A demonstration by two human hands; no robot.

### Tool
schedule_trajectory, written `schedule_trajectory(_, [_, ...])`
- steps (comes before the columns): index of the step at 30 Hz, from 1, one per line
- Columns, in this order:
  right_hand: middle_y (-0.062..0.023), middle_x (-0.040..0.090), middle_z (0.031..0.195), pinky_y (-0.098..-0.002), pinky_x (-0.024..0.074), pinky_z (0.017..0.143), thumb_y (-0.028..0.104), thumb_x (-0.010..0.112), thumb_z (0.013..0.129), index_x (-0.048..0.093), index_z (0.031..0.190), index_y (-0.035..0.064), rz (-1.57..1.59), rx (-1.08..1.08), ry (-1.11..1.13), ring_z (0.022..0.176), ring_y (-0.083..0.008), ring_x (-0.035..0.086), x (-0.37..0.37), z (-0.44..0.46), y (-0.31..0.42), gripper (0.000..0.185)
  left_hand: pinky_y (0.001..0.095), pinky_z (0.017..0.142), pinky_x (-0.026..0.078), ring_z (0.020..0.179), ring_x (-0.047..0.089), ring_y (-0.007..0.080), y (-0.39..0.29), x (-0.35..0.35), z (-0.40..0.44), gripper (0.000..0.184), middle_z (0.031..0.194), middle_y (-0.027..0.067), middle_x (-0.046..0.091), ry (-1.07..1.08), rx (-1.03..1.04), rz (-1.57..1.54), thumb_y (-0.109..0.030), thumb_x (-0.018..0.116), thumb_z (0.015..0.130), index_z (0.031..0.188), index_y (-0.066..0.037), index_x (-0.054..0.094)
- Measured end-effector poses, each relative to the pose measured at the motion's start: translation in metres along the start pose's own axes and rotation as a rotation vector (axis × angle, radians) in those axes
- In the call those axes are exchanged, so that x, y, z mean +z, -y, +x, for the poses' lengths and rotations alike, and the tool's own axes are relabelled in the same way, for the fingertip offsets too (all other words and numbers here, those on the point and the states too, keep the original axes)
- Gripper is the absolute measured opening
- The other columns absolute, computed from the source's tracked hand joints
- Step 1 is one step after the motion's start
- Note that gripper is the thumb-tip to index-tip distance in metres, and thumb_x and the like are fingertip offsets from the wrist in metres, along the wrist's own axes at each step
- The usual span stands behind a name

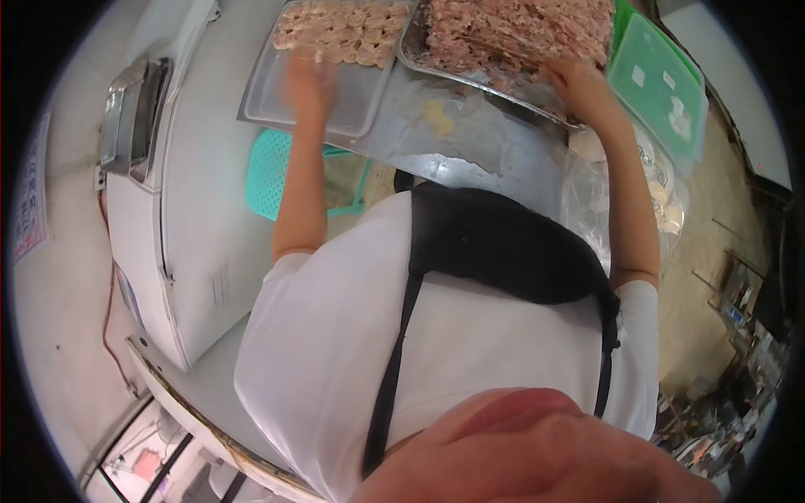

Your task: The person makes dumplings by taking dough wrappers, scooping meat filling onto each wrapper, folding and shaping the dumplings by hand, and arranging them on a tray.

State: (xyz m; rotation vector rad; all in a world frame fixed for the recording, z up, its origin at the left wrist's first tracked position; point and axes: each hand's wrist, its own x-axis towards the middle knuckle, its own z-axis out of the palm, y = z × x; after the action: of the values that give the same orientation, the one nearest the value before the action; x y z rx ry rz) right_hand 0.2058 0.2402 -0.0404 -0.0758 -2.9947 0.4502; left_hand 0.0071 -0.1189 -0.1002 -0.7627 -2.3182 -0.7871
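Note:
My left hand (309,84), smeared by motion, is over the near edge of a pale tray (356,105). Rows of small round filled pieces (340,32) cover the tray's far part. Whether that hand holds anything cannot be made out. In my right hand (579,84) is a thin stick (503,50), its fingers closed around one end. The stick lies across pink minced filling (520,25) in a large metal tray (470,81), whose near right edge is beneath the hand.
A green lidded container (658,84) stands right of the metal tray. Clear plastic bags with round pale pieces (667,189) lie below it. A turquoise stool (270,176) is under the table's left edge. The metal tabletop (453,138) has wet residue. A white cabinet (210,210) stands left.

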Motion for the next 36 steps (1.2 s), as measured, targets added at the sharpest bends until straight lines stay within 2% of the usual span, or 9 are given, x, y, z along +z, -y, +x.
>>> schedule_trajectory(2, [-0.0172,0.062,0.089,-0.044,0.0472,0.071,0.017,0.053,0.088,0.062,0.093,0.0017,-0.122,0.072,0.092,0.085,-0.0338,0.061,-0.019,0.018,0.022,0.018,0.0455,0.088,0.044,0.1,0.055,0.0385,-0.046,-0.006,-0.03,0.035,0.107,0.0209,0.06,0.188,0.061,-0.069,-0.015,0.061,0.081,0.115,-0.005,0.058])
schedule_trajectory(8, [-0.0124,0.063,0.081,-0.0426,0.049,0.07,0.016,0.051,0.08,0.063,0.081,0.006,-0.135,-0.347,-0.034,0.082,-0.0303,0.063,0.042,-0.004,0.04,0.016,0.0408,0.087,0.043,0.095,0.055,0.031,-0.126,0.028,-0.088,0.022,0.093,0.0122,0.061,0.523,0.26,-0.476,-0.019,0.064,0.08,0.097,-0.006,0.066])
schedule_trajectory(14, [-0.014,0.063,0.081,-0.0444,0.049,0.067,0.017,0.051,0.08,0.064,0.076,0.0056,-0.37,-0.206,0.038,0.08,-0.0307,0.063,-0.015,0.032,0.037,0.018,0.0394,0.086,0.043,0.092,0.054,0.0322,-0.119,0.04,-0.096,0.02,0.09,0.0134,0.06,0.63,0.17,-0.351,-0.021,0.06,0.083,0.094,-0.005,0.066])
schedule_trajectory(18, [-0.0136,0.062,0.079,-0.0439,0.0485,0.069,0.019,0.051,0.08,0.063,0.078,0.0031,-0.168,-0.503,-0.106,0.079,-0.0315,0.063,0.047,0.011,0.04,0.02,0.0404,0.084,0.045,0.097,0.058,0.0334,-0.123,0.018,-0.096,0.023,0.103,0.0162,0.062,0.721,0.082,-0.301,-0.024,0.056,0.088,0.096,-0.005,0.066])
schedule_trajectory(24, [-0.0164,0.066,0.086,-0.0454,0.0487,0.073,0.024,0.055,0.08,0.066,0.08,0.0006,-0.246,-0.018,0.232,0.083,-0.0322,0.064,-0.033,0.043,0.053,0.027,0.0389,0.086,0.047,0.097,0.06,0.0302,-0.115,-0.016,-0.07,0.024,0.104,0.0138,0.064,0.552,-0.262,-0.387,-0.02,0.058,0.088,0.109,-0.01,0.065])
schedule_trajectory(26, [-0.0159,0.065,0.085,-0.0446,0.0494,0.073,0.022,0.054,0.08,0.066,0.082,0.0022,-0.232,0.074,0.112,0.083,-0.0329,0.063,-0.026,0.056,0.062,0.024,0.0397,0.087,0.046,0.097,0.059,0.0311,-0.102,0.0,-0.068,0.021,0.103,0.0126,0.063,0.528,-0.183,-0.442,-0.017,0.058,0.086,0.104,-0.009,0.065])
schedule_trajectory(29, [-0.0152,0.064,0.083,-0.0443,0.0499,0.071,0.019,0.054,0.079,0.066,0.083,0.0049,-0.371,-0.329,0.084,0.082,-0.0328,0.063,0.037,0.03,0.05,0.019,0.0399,0.087,0.044,0.098,0.057,0.03,-0.09,0.023,-0.079,0.018,0.099,0.0092,0.062,0.634,0.15,-0.429,-0.015,0.061,0.083,0.099,-0.009,0.067])
schedule_trajectory(33, [-0.0137,0.063,0.081,-0.045,0.05,0.069,0.02,0.052,0.081,0.065,0.082,0.0065,-0.326,-0.375,-0.004,0.081,-0.0325,0.064,0.01,0.005,0.043,0.019,0.0395,0.087,0.044,0.098,0.055,0.0281,-0.074,0.044,-0.083,0.016,0.096,0.0049,0.06,0.651,0.345,-0.343,-0.022,0.066,0.079,0.091,-0.011,0.069])
schedule_trajectory(36, [-0.0134,0.064,0.081,-0.044,0.0501,0.07,0.019,0.051,0.082,0.065,0.083,0.0061,-0.46,0.063,0.388,0.08,-0.0312,0.064,-0.031,0.038,0.061,0.019,0.0384,0.084,0.044,0.097,0.055,0.0264,-0.082,0.021,-0.064,0.022,0.093,0.0045,0.06,0.632,0.254,-0.314,-0.032,0.069,0.076,0.082,-0.011,0.069])
